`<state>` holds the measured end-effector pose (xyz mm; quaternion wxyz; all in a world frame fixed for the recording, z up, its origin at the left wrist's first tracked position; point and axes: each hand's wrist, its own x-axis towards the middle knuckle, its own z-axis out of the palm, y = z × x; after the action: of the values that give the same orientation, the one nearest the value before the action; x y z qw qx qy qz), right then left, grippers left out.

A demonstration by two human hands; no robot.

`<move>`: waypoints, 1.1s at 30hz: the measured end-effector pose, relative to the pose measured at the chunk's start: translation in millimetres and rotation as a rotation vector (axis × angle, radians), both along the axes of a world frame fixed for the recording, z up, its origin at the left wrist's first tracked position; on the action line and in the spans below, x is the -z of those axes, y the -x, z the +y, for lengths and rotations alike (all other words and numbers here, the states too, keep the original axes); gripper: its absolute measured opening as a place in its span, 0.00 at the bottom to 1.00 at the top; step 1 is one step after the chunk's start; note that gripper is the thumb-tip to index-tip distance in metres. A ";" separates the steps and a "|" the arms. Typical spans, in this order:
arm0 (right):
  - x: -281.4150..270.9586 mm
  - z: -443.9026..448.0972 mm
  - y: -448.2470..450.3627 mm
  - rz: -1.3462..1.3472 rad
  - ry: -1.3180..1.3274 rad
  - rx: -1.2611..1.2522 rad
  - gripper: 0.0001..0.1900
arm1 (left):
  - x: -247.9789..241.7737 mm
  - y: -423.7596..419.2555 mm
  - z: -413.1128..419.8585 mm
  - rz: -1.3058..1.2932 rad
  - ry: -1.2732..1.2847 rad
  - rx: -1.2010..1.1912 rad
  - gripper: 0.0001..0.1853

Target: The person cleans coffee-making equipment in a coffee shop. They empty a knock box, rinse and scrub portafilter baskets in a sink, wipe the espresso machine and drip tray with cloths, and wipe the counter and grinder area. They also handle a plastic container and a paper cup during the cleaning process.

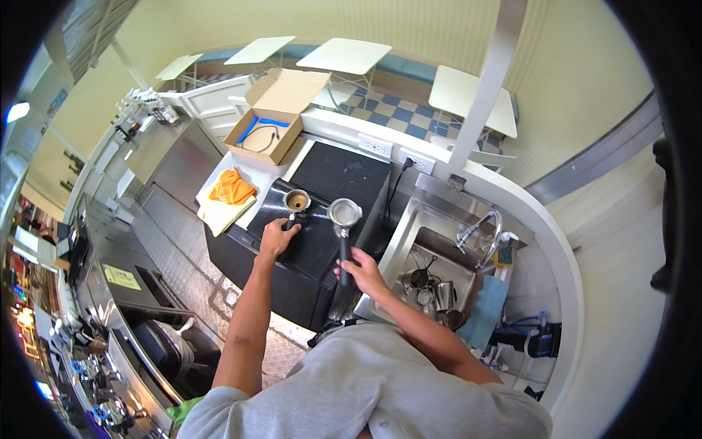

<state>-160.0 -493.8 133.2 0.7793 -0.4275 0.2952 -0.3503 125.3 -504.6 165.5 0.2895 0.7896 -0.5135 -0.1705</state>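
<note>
My left hand (279,237) grips the short black handle of a portafilter (296,201). That portafilter's round metal head faces up; its inside is brown with a small dark hole. To its right, my right hand (362,271) holds a second portafilter (345,213) by its long black handle. A shiny metal basket shows in this one's head, and the two heads are apart. Both are over a black mat (315,241) on the counter; whether either one touches it, I cannot tell. A ridged black rubber mat (340,170) lies just behind them.
An orange cloth (233,187) lies on a pale yellow cloth (222,213) at the left. Behind stands an open cardboard box (285,141) with blue pieces and a cable. On the right, a steel sink (399,241) with a curved faucet (496,228) holds metal pitchers (444,295).
</note>
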 end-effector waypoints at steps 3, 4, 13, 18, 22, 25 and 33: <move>-7.0 27.8 67.1 -0.084 -0.066 0.035 0.19 | -4.9 8.3 7.2 -0.150 -0.024 0.030 0.30; -7.3 30.2 86.3 0.061 -0.055 0.036 0.18 | -9.1 20.1 13.3 -0.281 0.056 -0.042 0.29; 36.2 70.8 142.1 0.186 -0.060 0.280 0.16 | 17.1 270.7 36.5 0.943 -0.647 0.640 0.27; 54.2 73.5 177.9 0.234 0.181 0.172 0.15 | 44.1 287.5 31.0 1.024 -0.834 0.605 0.26; 107.0 39.7 232.2 0.804 0.041 0.067 0.11 | 61.3 293.8 40.3 0.870 -0.859 0.533 0.24; 168.9 6.4 246.7 1.173 0.223 0.336 0.09 | 61.5 299.1 47.2 0.785 -0.787 0.481 0.19; 272.5 -102.2 247.1 1.237 0.200 0.346 0.09 | 10.4 295.4 36.6 0.342 -0.719 0.427 0.24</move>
<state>-407.1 -596.0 -139.3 0.3543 -0.5672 0.7199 -0.1859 -170.1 -468.0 155.2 0.0357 0.6767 -0.5179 -0.5220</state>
